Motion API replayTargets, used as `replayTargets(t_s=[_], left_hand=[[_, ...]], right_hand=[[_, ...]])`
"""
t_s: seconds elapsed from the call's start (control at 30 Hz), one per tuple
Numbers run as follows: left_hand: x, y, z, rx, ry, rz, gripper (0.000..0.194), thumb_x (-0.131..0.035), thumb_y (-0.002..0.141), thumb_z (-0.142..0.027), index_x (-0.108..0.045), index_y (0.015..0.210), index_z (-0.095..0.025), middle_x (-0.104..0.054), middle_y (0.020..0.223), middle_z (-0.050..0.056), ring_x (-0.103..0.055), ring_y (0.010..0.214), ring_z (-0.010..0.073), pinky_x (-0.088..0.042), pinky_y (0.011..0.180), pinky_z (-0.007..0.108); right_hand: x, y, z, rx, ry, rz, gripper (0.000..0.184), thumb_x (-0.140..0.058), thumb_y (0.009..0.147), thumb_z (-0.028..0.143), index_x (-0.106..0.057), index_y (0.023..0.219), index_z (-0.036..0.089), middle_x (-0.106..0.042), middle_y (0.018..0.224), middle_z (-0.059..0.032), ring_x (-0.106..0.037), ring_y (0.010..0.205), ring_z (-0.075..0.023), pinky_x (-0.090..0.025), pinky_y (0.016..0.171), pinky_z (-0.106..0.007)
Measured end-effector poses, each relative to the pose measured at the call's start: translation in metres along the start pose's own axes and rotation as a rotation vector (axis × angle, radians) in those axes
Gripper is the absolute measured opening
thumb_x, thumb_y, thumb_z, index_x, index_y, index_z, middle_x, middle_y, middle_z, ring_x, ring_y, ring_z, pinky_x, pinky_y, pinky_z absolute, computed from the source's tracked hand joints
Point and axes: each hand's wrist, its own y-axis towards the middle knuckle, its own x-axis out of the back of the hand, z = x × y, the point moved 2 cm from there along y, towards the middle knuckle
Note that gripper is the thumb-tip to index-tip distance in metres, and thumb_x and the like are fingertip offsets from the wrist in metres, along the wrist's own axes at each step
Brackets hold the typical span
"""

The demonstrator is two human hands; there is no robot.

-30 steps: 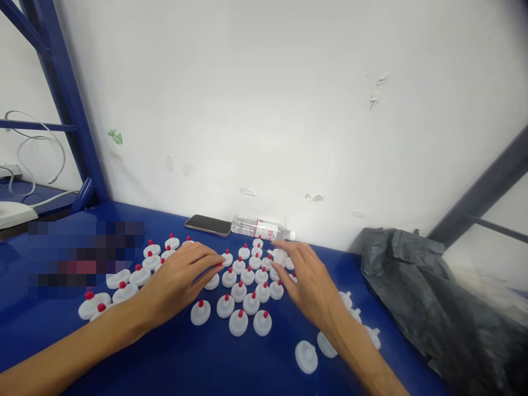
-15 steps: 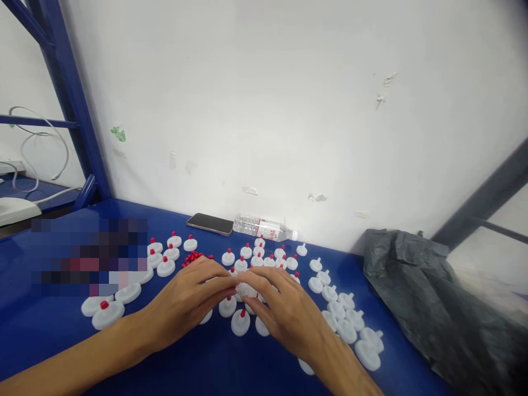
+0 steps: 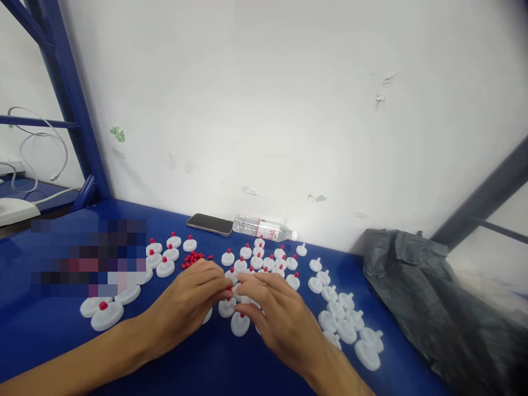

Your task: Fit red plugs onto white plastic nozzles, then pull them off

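My left hand (image 3: 185, 300) is closed, its thumb and fingertips pinching a small red cap (image 3: 229, 289). Facing it, my right hand (image 3: 282, 313) curls its fingers round a white round lid with a spout (image 3: 238, 295), mostly hidden by the fingers. Cap and lid meet between the two hands; how far the cap sits on the spout cannot be made out. Below and behind the hands stand several white lids with red caps on their spouts (image 3: 240, 324). A loose heap of red caps (image 3: 193, 258) lies just beyond my left hand.
Uncapped white lids (image 3: 346, 331) spread to the right on the blue table (image 3: 198, 368). More red-capped lids (image 3: 165, 268) stand at left, beside a blurred patch. A phone (image 3: 209, 223) and a clear bottle (image 3: 268, 229) lie along the wall. A dark plastic bag (image 3: 412, 291) covers the right side.
Both hands have shifted slightly left. The red cap now shows between my left fingertips, and the lid in my right hand has turned and is more covered.
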Motion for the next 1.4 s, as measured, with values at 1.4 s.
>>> replayTargets(t_s=[1.4], left_hand=[[0.002, -0.006, 0.067, 0.284, 0.564, 0.223, 0.024, -0.052, 0.095, -0.018, -0.075, 0.098, -0.024, -0.061, 0.102, 0.009, -0.052, 0.093, 0.0269, -0.043, 0.082, 0.040]], right_hand=[[0.038, -0.029, -0.103, -0.678, -0.407, 0.457, 0.017, -0.061, 0.092, 0.031, -0.073, 0.087, 0.022, -0.076, 0.082, -0.0032, -0.068, 0.086, -0.0217, -0.040, 0.090, -0.038]])
